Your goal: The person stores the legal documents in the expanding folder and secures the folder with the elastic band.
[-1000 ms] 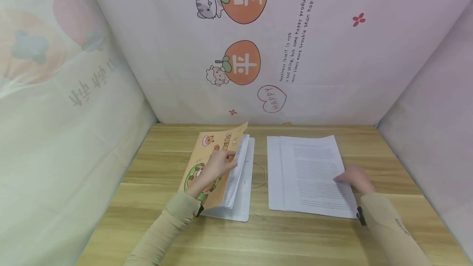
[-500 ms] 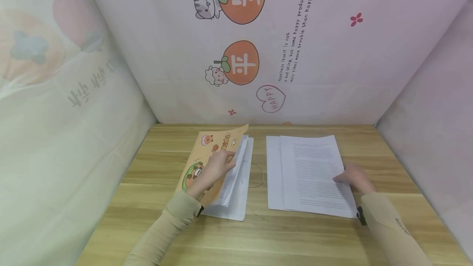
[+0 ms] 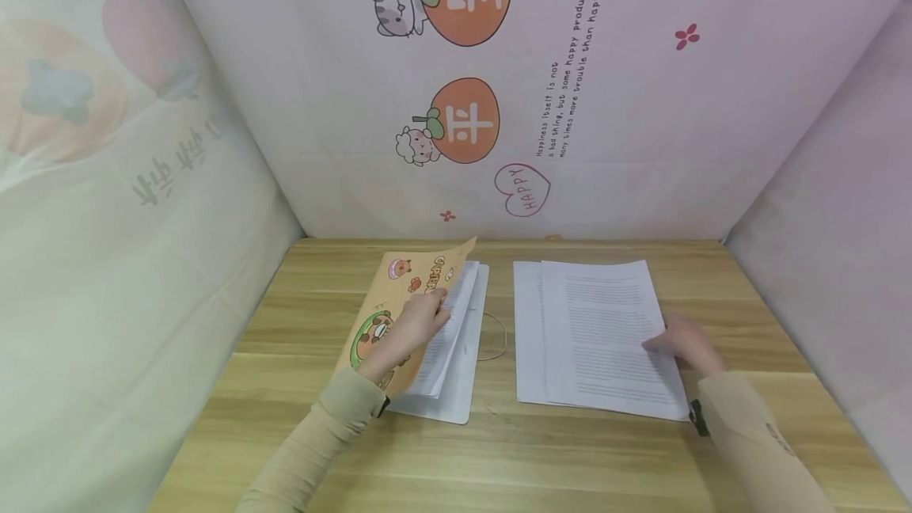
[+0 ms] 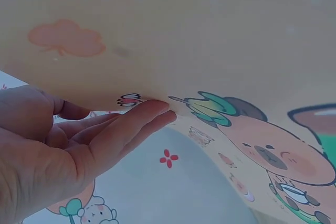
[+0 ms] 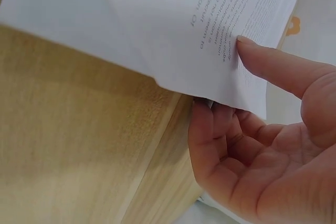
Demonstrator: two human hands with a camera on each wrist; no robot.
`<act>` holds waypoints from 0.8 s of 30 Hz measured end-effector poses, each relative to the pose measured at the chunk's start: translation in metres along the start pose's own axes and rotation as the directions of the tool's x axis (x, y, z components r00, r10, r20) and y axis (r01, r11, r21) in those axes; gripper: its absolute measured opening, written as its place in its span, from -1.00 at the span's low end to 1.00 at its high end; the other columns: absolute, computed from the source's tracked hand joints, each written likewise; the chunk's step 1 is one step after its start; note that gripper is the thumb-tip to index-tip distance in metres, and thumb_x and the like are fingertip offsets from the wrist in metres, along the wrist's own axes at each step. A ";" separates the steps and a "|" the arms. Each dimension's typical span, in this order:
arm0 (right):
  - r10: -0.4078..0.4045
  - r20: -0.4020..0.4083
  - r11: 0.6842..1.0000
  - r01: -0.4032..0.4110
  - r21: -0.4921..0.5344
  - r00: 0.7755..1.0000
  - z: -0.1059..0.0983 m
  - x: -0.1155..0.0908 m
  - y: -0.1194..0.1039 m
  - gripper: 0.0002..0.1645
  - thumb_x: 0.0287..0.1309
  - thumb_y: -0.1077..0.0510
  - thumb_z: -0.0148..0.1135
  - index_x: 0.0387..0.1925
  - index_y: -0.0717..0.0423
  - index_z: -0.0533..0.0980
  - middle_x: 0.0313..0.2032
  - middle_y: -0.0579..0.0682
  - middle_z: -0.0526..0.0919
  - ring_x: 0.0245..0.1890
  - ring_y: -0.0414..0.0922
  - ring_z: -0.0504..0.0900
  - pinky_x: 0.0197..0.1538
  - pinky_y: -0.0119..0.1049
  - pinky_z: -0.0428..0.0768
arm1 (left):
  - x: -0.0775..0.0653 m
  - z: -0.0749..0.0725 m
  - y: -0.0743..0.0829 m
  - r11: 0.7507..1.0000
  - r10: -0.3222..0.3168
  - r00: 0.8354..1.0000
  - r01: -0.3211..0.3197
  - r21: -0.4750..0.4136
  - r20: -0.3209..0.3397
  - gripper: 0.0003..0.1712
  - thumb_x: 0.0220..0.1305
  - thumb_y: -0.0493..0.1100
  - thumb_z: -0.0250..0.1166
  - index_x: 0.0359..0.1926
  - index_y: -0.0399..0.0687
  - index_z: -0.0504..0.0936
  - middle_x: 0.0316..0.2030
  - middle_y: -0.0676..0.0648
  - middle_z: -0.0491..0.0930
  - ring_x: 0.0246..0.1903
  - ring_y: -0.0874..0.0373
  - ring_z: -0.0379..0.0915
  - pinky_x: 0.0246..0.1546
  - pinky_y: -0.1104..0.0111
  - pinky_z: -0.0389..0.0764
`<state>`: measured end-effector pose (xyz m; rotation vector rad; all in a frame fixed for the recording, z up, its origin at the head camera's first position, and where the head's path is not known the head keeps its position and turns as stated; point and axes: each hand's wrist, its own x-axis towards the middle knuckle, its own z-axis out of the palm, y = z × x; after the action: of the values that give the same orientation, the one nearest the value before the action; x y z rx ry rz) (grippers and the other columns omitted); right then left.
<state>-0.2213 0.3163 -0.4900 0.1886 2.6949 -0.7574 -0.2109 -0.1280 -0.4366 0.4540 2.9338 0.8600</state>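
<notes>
A folder with an orange cover point(image 3: 374, 299), printed with cartoon capybaras, lies half raised on the left, a white back point(image 3: 459, 386) beneath. Printed sheets point(image 3: 449, 347) show between cover and back. My left hand point(image 3: 422, 319) holds the cover's free edge up; in the left wrist view its fingertips point(image 4: 155, 109) lie against the cover. On the right is a stack of printed papers point(image 3: 613, 331), its sheets slightly offset. My right hand point(image 3: 687, 345) pinches the stack's right edge, thumb on the print and the other fingers curled beneath, as the right wrist view shows.
A thin cord loop point(image 3: 504, 339) lies on the wooden table point(image 3: 527, 457) beside the folder. Cloth walls with printed cartoons point(image 3: 466, 121) stand at the back and both sides.
The folder has shifted slightly left, its cover tilted back a little more. The left index finger has curled in at the cover's edge. The right hand and paper stack have stayed nearly still.
</notes>
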 end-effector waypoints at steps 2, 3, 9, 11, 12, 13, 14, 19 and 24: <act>0.000 0.001 1.000 0.000 -0.003 1.000 -0.001 -0.001 0.000 -0.30 0.06 0.20 0.31 0.09 0.67 0.34 -0.07 0.54 0.57 -0.18 0.24 0.65 -0.20 -0.06 0.63 | 0.000 0.000 0.000 1.000 0.007 1.000 -0.007 0.007 0.006 -0.88 0.28 -0.37 0.07 -0.23 -0.32 0.53 -0.71 0.09 0.15 -0.71 0.26 0.12 -0.71 0.56 0.15; -0.002 -0.001 1.000 0.002 -0.003 1.000 -0.001 -0.001 0.001 -0.31 0.07 0.21 0.29 0.09 0.68 0.34 -0.08 0.54 0.57 -0.18 0.24 0.64 -0.20 -0.06 0.63 | 0.000 -0.001 0.000 1.000 0.005 1.000 -0.005 0.007 0.013 -0.85 0.29 -0.37 0.06 -0.21 -0.34 0.54 -0.71 0.09 0.15 -0.71 0.27 0.12 -0.72 0.56 0.15; -0.017 0.001 1.000 0.018 -0.023 1.000 -0.007 -0.002 0.004 -0.38 0.15 0.22 0.14 0.06 0.73 0.30 -0.09 0.59 0.52 -0.13 0.32 0.58 -0.12 0.03 0.61 | 0.001 -0.004 0.002 1.000 0.006 1.000 -0.007 0.011 0.030 -0.49 0.33 -0.37 0.04 0.27 -0.48 0.40 -0.73 0.08 0.21 -0.74 0.28 0.12 -0.74 0.57 0.17; -0.020 0.008 1.000 0.020 -0.016 1.000 -0.009 -0.002 0.006 -0.41 0.18 0.24 0.08 0.07 0.72 0.29 -0.08 0.59 0.50 -0.10 0.35 0.56 -0.10 0.06 0.60 | 0.001 -0.005 0.003 1.000 0.013 1.000 -0.014 0.020 0.025 -0.46 0.32 -0.38 0.04 0.31 -0.49 0.36 -0.73 0.08 0.21 -0.75 0.29 0.10 -0.74 0.56 0.15; -0.025 0.009 1.000 0.025 -0.007 1.000 -0.010 -0.002 0.007 -0.42 0.20 0.25 0.05 0.08 0.71 0.29 -0.07 0.59 0.50 -0.08 0.36 0.55 -0.08 0.08 0.60 | 0.002 -0.006 0.004 1.000 0.015 1.000 -0.016 0.019 0.023 -0.45 0.32 -0.38 0.04 0.32 -0.49 0.35 -0.74 0.08 0.20 -0.75 0.29 0.09 -0.74 0.56 0.14; -0.030 0.012 0.999 0.029 0.013 0.999 -0.011 -0.002 0.008 -0.43 0.21 0.26 0.03 0.09 0.70 0.28 -0.05 0.59 0.49 -0.07 0.36 0.55 -0.07 0.08 0.60 | 0.002 -0.006 0.004 1.000 0.021 1.000 -0.021 0.020 0.017 -0.43 0.31 -0.39 0.05 0.33 -0.49 0.34 -0.74 0.09 0.19 -0.75 0.29 0.08 -0.73 0.55 0.14; -0.033 0.021 0.999 0.032 0.042 0.999 -0.011 -0.002 0.009 -0.44 0.24 0.27 0.01 0.12 0.69 0.27 -0.04 0.58 0.49 -0.06 0.35 0.56 -0.06 0.07 0.61 | 0.002 -0.006 0.004 0.999 0.025 1.000 -0.026 0.024 0.011 -0.42 0.30 -0.39 0.05 0.34 -0.48 0.33 -0.74 0.09 0.18 -0.75 0.29 0.07 -0.73 0.55 0.13; -0.052 0.089 0.977 0.033 0.211 0.995 -0.016 -0.004 0.013 -0.42 0.35 0.28 -0.07 0.22 0.69 0.16 -0.03 0.55 0.51 -0.17 0.10 0.65 -0.13 -0.09 0.68 | 0.004 -0.007 0.004 0.998 0.048 0.999 -0.049 0.038 0.010 -0.41 0.31 -0.40 0.07 0.38 -0.34 0.35 -0.71 0.00 0.30 -0.74 0.29 0.06 -0.70 0.55 0.16; -0.098 0.138 0.940 0.046 0.337 0.986 -0.021 -0.008 0.014 -0.44 0.40 0.28 -0.12 0.21 0.72 0.11 -0.09 0.51 0.56 -0.28 -0.14 0.67 -0.21 -0.23 0.69 | 0.004 -0.006 0.002 0.997 0.065 0.998 -0.066 0.039 0.026 -0.50 0.33 -0.38 0.07 0.28 -0.32 0.48 -0.28 -0.30 0.69 -0.73 0.29 0.02 -0.69 0.55 0.16</act>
<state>-0.2169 0.3393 -0.4772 0.1058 2.4244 -1.1984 -0.2155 -0.1286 -0.4304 0.5619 2.9338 0.7976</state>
